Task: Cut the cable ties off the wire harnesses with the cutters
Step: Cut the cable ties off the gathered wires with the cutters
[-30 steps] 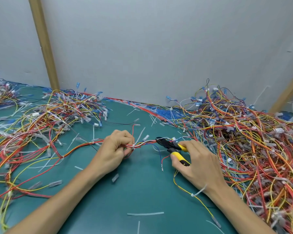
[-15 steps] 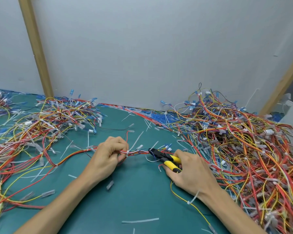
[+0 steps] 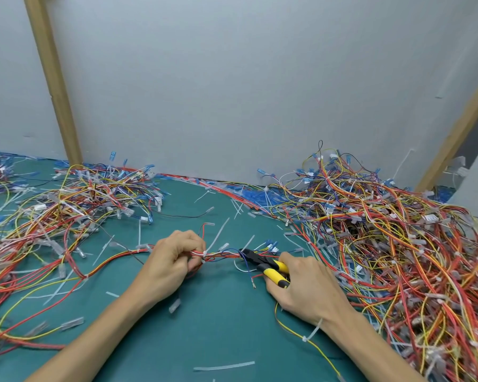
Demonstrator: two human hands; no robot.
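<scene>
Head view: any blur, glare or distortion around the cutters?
Head view: soft even light, no glare; wide angle tilts left post and right post; cutters in right hand, wire harness in left hand look sharp; connectors lower left smeared.

Left hand [image 3: 174, 260] grips harness [image 3: 221, 254]; right hand [image 3: 312, 288] holds cutters [image 3: 262, 262] (yellow-handled).

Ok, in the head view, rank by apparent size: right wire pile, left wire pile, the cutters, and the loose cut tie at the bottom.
1. right wire pile
2. left wire pile
3. cutters and loose cut tie: similar length; the right hand hides the handles and the tie is nearer the camera, so unranked.
</scene>
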